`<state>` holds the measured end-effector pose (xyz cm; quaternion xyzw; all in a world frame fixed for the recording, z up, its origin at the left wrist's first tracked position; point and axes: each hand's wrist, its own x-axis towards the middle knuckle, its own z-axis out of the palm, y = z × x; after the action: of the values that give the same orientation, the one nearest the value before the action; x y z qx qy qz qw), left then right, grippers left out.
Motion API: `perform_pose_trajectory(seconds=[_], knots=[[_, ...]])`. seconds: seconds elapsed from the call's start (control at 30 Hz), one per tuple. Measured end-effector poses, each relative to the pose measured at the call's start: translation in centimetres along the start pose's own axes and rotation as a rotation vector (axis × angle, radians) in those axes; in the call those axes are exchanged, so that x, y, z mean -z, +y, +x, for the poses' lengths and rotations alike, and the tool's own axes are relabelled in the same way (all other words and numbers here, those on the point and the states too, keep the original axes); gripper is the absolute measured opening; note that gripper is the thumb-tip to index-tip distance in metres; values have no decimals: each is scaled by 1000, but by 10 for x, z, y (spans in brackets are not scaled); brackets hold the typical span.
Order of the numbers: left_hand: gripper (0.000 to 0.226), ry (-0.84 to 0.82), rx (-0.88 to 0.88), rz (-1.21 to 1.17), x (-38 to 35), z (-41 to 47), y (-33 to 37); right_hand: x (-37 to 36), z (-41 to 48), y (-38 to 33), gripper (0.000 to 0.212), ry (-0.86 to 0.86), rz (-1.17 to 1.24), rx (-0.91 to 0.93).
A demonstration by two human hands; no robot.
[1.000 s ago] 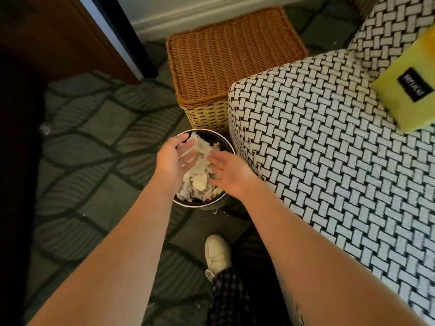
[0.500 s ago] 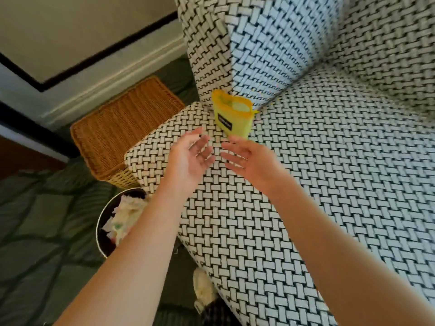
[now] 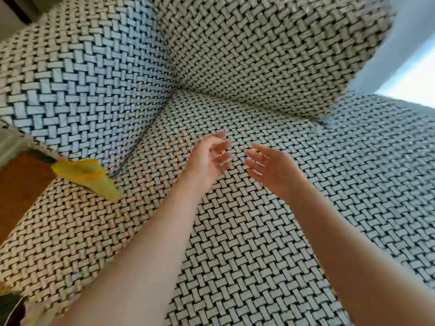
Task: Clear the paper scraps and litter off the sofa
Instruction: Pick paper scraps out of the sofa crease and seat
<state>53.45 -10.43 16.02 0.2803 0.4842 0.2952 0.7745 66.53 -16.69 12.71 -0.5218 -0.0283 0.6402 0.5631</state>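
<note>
both hands empty, fingers spread over basket-weave sofa; crumpled yellow packet left.

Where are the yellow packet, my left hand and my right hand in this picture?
yellow packet (image 3: 90, 176): head view, on its crumpled middle.
left hand (image 3: 207, 161): head view, on the palm, fingers spread.
right hand (image 3: 274, 167): head view, on the palm, fingers spread.
</note>
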Motion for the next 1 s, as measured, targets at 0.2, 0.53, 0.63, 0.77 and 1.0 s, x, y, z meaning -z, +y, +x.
perform_pose_trajectory(seconds=[0.2, 0.53, 0.63, 0.77, 1.0], knots=[[23, -89, 73, 97, -81, 31, -19, 55, -9, -50, 19, 128, 90, 86], [21, -12, 72, 425, -162, 93, -38, 124, 14, -112, 22, 444, -7, 126], [18, -41, 23, 613, -176, 118, -45, 138, 29, -126, 24, 566, -168, 133], [30, -84, -153, 1013, -188, 145, -55, 148, 57, -132, 28, 632, -414, 176], [39, -203, -356, 1509, -191, 168, -70, 139, 102, -138, 30, 635, -1037, 208]])
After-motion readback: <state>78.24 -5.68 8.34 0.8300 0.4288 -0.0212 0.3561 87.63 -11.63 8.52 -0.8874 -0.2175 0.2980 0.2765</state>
